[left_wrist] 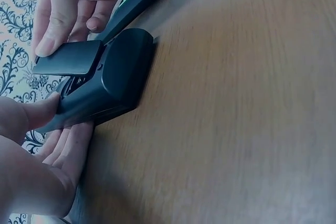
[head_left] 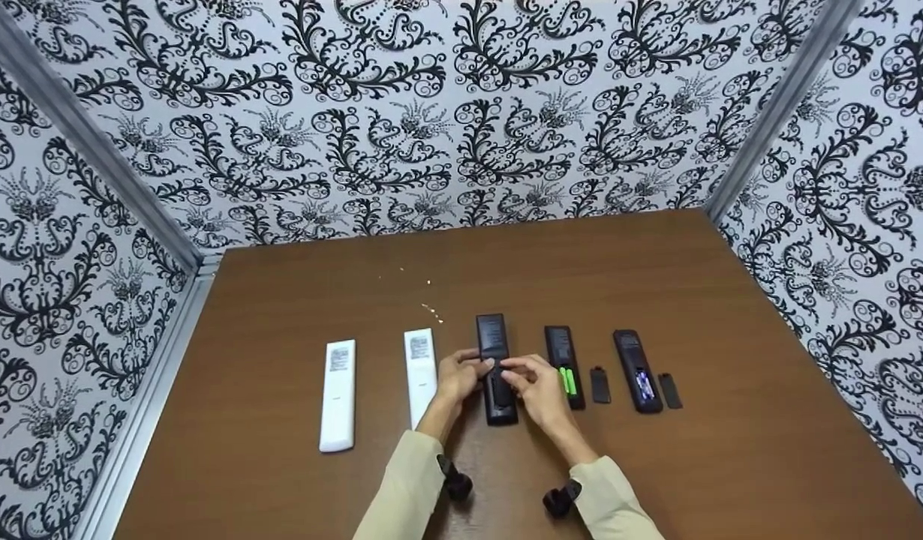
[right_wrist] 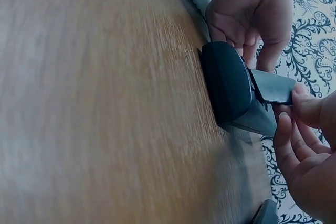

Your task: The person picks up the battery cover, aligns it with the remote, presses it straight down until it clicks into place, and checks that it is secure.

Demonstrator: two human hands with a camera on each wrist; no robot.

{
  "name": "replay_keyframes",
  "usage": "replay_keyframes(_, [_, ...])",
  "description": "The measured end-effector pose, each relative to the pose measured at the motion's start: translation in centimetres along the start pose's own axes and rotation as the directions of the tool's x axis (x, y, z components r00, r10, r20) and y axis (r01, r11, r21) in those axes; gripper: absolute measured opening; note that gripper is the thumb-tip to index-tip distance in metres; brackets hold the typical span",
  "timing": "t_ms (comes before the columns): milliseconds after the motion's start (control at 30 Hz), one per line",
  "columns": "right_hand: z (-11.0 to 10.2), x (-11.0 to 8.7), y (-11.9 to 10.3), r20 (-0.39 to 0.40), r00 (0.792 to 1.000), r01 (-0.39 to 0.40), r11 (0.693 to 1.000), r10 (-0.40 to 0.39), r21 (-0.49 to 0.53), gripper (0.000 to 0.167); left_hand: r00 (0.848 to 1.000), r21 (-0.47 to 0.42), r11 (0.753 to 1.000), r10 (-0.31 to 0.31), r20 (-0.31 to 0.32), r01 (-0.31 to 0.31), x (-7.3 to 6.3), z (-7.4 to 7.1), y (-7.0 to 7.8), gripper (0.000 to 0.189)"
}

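Observation:
A black remote control (head_left: 491, 327) lies back side up on the table in front of me. My left hand (head_left: 457, 381) grips it by the sides, thumb at the edge of the battery compartment. Between thumb and fingers, my right hand (head_left: 542, 394) pinches the battery cover (left_wrist: 68, 57). In both wrist views that cover is tilted up, its far end raised and its near end close to the remote's end (right_wrist: 226, 80). Part of the compartment shows beneath it in the left wrist view; the cover and fingers hide its inside.
Two white remotes (head_left: 338, 397) lie face down on the left. To the right, a black remote (head_left: 558, 339) holds green batteries (head_left: 567, 381), its cover (head_left: 599, 385) beside it. Farther right is another open black remote (head_left: 628, 343) with batteries and a loose cover (head_left: 670, 391). Patterned walls enclose the table.

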State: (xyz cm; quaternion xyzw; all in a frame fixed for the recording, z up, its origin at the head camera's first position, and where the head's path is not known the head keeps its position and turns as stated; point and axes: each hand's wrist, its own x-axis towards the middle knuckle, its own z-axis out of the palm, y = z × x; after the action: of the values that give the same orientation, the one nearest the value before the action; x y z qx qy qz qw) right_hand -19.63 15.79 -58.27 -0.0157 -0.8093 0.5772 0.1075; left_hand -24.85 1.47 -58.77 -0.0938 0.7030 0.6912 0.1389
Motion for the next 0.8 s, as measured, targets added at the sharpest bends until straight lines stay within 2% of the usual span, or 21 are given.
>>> replay_keyframes(200, [0.23,-0.03,0.09,0.012,1.0,-0.017,1.0,0.018,-0.009,0.015,1.0,0.01,1.0,-0.008,0.018,0.007,0.22,-0.28,-0.01,0.042])
replay_keyframes(467, [0.46,-0.26,0.32,0.005,0.999,0.034,0.999,-0.034,-0.042,0.014,1.0,-0.004,1.0,-0.015,0.021,0.015,0.3,-0.33,0.09,0.043])
replay_keyframes(800, [0.54,-0.26,0.35,0.001,0.999,0.054,0.992,-0.054,-0.114,0.014,1.0,-0.005,1.0,-0.014,0.002,0.014,0.39,0.0,0.19,0.042])
